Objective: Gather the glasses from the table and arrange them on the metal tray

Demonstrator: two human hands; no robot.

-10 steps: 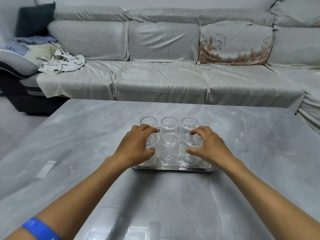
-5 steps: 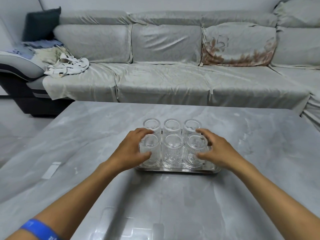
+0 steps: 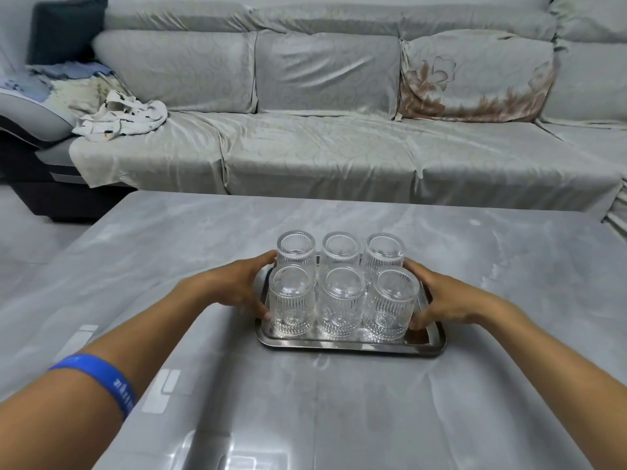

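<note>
Several clear ribbed glasses (image 3: 341, 301) stand upside down in two rows of three on the metal tray (image 3: 339, 346), near the middle of the grey table (image 3: 339, 418). My left hand (image 3: 234, 286) lies against the left side of the group, fingers at the back-left glass and thumb at the base of the front-left glass (image 3: 291, 305). My right hand (image 3: 444, 296) mirrors it on the right side, touching the back-right glass and the front-right glass (image 3: 390, 305). Both hands are cupped with fingers spread, flanking the glasses rather than wrapped around any one.
A grey covered sofa (image 3: 322, 147) runs along the far side of the table. On its left end lie a crumpled white cloth (image 3: 122, 120) and a dark cushion (image 3: 64, 28). A blue band (image 3: 101, 378) circles my left forearm.
Both hands have come off the tops of the front glasses and slid outward and down to the left and right sides of the group. The glasses stand as before.
</note>
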